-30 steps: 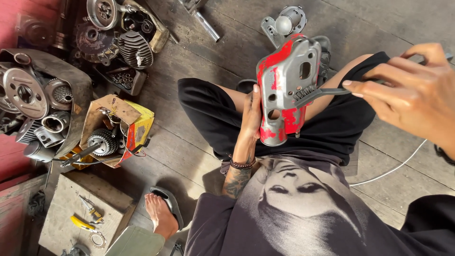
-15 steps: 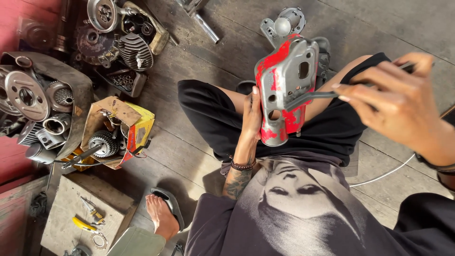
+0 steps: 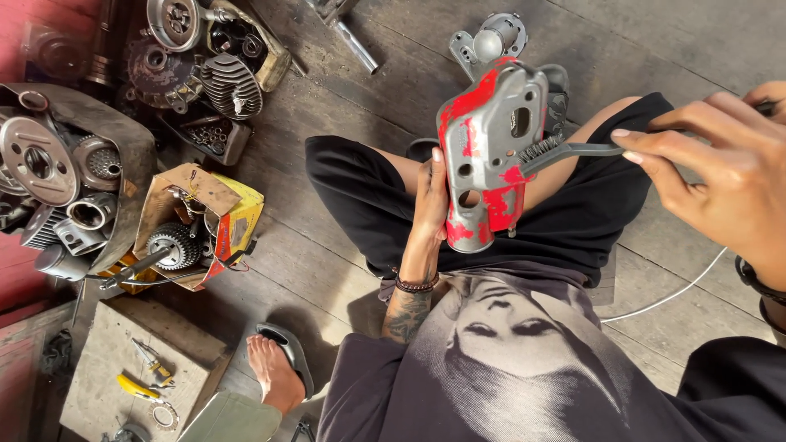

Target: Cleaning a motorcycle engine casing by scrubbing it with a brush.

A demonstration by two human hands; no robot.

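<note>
My left hand (image 3: 429, 196) grips the left edge of a grey metal cover (image 3: 490, 155) patched with peeling red paint, held upright over my lap. My right hand (image 3: 716, 168) holds the dark handle of a wire brush (image 3: 565, 150), whose bristles rest against the cover's right side near a hole. I sit on a wooden floor in black shorts and a dark printed shirt.
Engine parts lie around: a cardboard box with a gear (image 3: 192, 225) to the left, a pile of cylinders and wheels (image 3: 57, 180) far left, a finned cylinder (image 3: 232, 84) above. Pliers (image 3: 139, 387) lie on a block. Another person's sandalled foot (image 3: 274, 368) is nearby. A white cable (image 3: 671, 295) runs right.
The brush and my right hand have shifted slightly along the cover's right side. The cover stays in my left hand in nearly the same place.
</note>
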